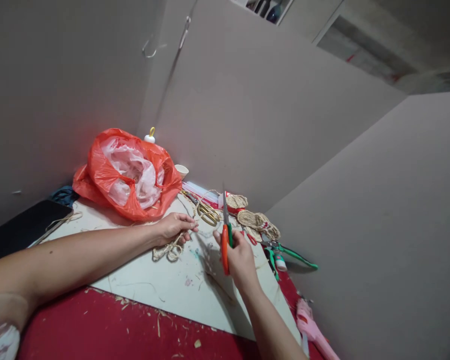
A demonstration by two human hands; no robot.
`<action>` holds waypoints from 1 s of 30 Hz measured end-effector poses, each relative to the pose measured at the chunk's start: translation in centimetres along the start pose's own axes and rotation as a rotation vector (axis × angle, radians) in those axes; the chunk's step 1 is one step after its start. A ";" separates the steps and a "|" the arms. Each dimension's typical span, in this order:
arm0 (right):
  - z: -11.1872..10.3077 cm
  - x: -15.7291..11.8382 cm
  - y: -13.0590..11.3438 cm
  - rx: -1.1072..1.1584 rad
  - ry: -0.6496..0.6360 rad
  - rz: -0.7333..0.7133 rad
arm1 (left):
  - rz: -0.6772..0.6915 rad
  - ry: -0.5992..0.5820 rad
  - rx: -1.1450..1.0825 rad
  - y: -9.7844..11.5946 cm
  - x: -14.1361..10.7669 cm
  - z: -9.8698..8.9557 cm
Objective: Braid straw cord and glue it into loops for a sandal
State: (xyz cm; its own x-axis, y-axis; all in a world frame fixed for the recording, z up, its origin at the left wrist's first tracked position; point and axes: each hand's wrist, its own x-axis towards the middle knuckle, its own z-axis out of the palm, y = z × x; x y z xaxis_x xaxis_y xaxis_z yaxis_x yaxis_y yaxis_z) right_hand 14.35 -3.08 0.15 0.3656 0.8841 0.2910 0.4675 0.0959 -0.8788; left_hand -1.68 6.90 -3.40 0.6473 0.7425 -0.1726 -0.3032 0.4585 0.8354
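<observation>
In the head view, my left hand (pixel 175 227) is closed in a pinch on the end of a piece of straw-coloured twine (pixel 172 251). Loops of that twine hang below the fingers, down to the white board (pixel 135 272). A little to the right, my right hand (pixel 240 257) grips scissors (pixel 225 250) by their orange and green handles. Their blades point up, away from the twine, and seem close together. Behind the hands lies a second pair of scissors with gold handles (pixel 209 216).
A red plastic bag (pixel 161 165) with white plastic inside stands at the back left. Coiled straw-cord pieces (pixel 253 218), green-handled pliers (pixel 296 257) and a pink glue gun (pixel 311 327) line the right side. Straw scraps litter the red surface (pixel 108 325). Grey walls rise behind.
</observation>
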 end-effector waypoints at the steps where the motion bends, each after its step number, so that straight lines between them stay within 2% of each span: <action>1: -0.3 -0.5 0.4 -0.059 0.001 -0.017 | 0.007 0.004 -0.007 0.0 0.0 0.0; 4: -1.3 -1.7 2.1 -0.240 -0.003 -0.045 | 0.017 0.025 -0.019 0.1 0.2 0.1; 7: -2.3 -1.9 3.3 -0.665 -0.105 -0.067 | 0.020 0.052 -0.029 0.2 0.4 0.3; 12: -3.2 -1.1 3.2 -0.975 -0.205 -0.074 | 0.030 0.102 -0.045 0.3 0.6 0.5; 17: -3.1 -0.8 3.2 -1.089 -0.138 -0.112 | 0.042 0.128 -0.063 0.5 0.5 0.8; 25: -2.9 -0.8 3.8 -1.116 -0.010 -0.262 | 0.049 0.164 -0.071 0.7 0.3 0.9; 30: -2.5 -0.9 3.7 -1.139 -0.010 -0.207 | 0.056 0.186 -0.063 0.7 0.3 0.8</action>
State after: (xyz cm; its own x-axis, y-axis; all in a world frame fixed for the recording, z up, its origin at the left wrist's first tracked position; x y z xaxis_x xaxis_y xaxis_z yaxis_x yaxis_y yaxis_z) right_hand 17.80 -4.70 -2.46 0.1935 0.9039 0.3815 0.9739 -0.2240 0.0368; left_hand -1.08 7.03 -2.47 0.4898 0.8424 -0.2248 -0.3823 0.4392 0.8130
